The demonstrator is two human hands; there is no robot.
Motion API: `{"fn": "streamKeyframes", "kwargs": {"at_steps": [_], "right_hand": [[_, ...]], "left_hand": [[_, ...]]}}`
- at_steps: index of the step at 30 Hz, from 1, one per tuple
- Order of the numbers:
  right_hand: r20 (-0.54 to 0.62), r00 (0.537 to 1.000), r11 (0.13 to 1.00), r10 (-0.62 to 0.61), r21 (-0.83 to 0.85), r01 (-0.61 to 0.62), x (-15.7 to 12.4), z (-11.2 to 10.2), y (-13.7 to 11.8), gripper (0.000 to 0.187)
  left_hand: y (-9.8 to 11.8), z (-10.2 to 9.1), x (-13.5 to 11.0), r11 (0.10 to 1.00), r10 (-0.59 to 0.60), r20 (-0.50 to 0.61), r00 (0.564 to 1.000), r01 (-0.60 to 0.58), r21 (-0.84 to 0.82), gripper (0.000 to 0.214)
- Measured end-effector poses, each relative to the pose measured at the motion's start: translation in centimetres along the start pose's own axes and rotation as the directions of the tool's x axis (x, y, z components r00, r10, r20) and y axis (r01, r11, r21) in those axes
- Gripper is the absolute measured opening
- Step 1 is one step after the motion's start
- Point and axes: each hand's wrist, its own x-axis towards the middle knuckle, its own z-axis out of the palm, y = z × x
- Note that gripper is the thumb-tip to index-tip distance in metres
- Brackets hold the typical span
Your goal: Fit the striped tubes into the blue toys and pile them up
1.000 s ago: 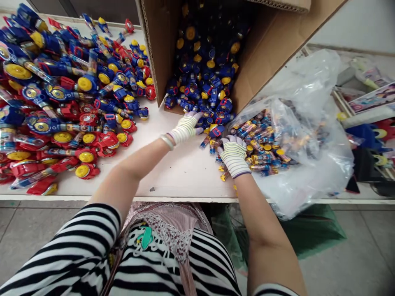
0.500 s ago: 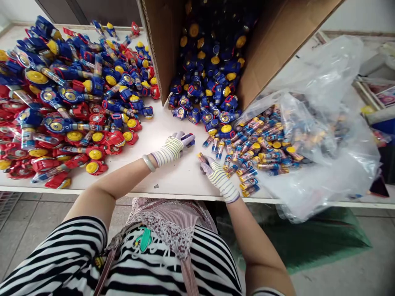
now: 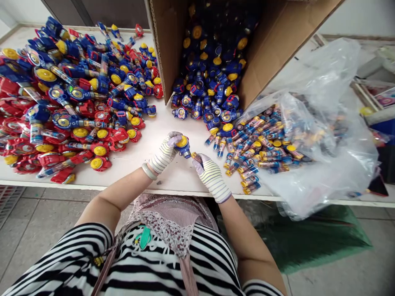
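Over the bench [image 3: 175, 177], the left hand [image 3: 163, 154] has a closed grip on a blue toy [image 3: 183, 144], its neck toward the right hand [image 3: 212, 177], which pinches a slanting small tube [image 3: 196, 157], yellow end just beside that neck.

White table [image 3: 138, 158] has a red-and-blue toy pile [image 3: 77, 119] left, cardboard box [image 3: 169, 45] center-back, blue toy pieces [image 3: 197, 110] at its mouth, yellow-capped tubes [image 3: 248, 157] and clear bag [image 3: 339, 168] right.

One box [image 3: 262, 53], before it two hands [image 3: 163, 155] [image 3: 213, 177], one held toy [image 3: 183, 144], one held tube [image 3: 196, 157], left of it one toy heap [image 3: 77, 107], right one bag [image 3: 330, 168]
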Motion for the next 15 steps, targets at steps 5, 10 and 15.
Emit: {"fn": "streamKeyframes", "kwargs": {"at_steps": [5,10,15], "right_hand": [[0.037,0.999,0.991,0.010,-0.136,-0.005,-0.4,-0.9,-2.0,0.042],[0.081,0.995,0.973,0.063,-0.227,-0.043,-0.9,-1.1,-2.8,0.041],[0.131,0.990,0.970,0.045,-0.243,-0.012,-1.0,-1.2,-3.6,0.043]], "left_hand": [[0.6,1.2,-0.9,0.998,0.050,-0.081,0.995,-0.048,0.033,0.049],[1.3,-0.1,-0.8,0.998,-0.054,0.052,0.997,0.052,0.047,0.055],[1.4,-0.8,-1.5,0.963,0.049,0.057,0.997,-0.062,0.263,0.049]]}}
